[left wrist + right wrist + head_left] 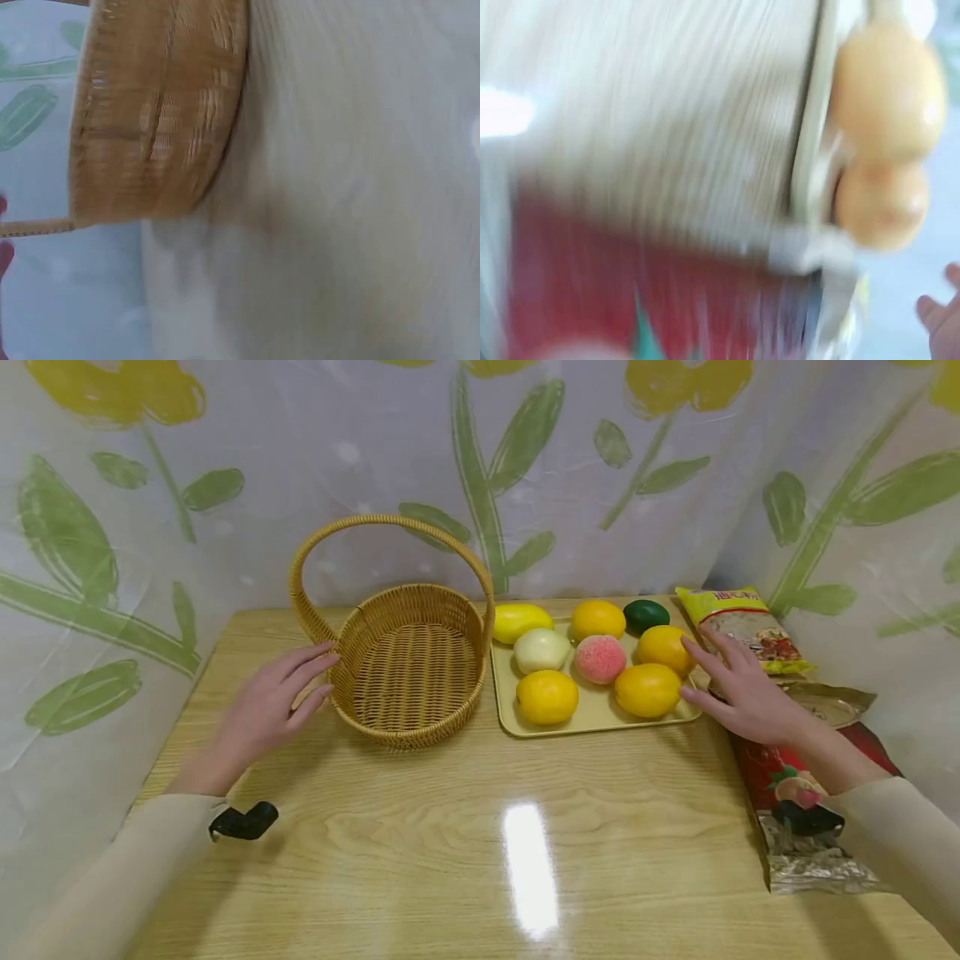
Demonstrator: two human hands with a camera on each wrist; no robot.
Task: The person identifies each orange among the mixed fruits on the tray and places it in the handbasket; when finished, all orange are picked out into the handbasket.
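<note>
A round wicker basket (408, 727) with a tall arched handle stands on the table. My left hand (273, 706) is at its left side, fingers extended and fingertips at the rim; I cannot tell whether they touch. To the right lies a gold tray (592, 727) bearing several fruits, among them a pink peach (600, 659), a pale round fruit (542, 651) and a dark green fruit (647, 617). My right hand (746, 689) hovers at the tray's right end, fingers spread, nearest to an orange-yellow fruit (648, 690). It holds nothing. In the right wrist view, its fingertips (931, 311) appear blurred.
Beyond the tray's right end lies a yellow snack bag (750, 627). A large red bag (795, 777) lies under my right forearm. Behind the wooden table (405, 852) hangs a flower-printed curtain (315, 443).
</note>
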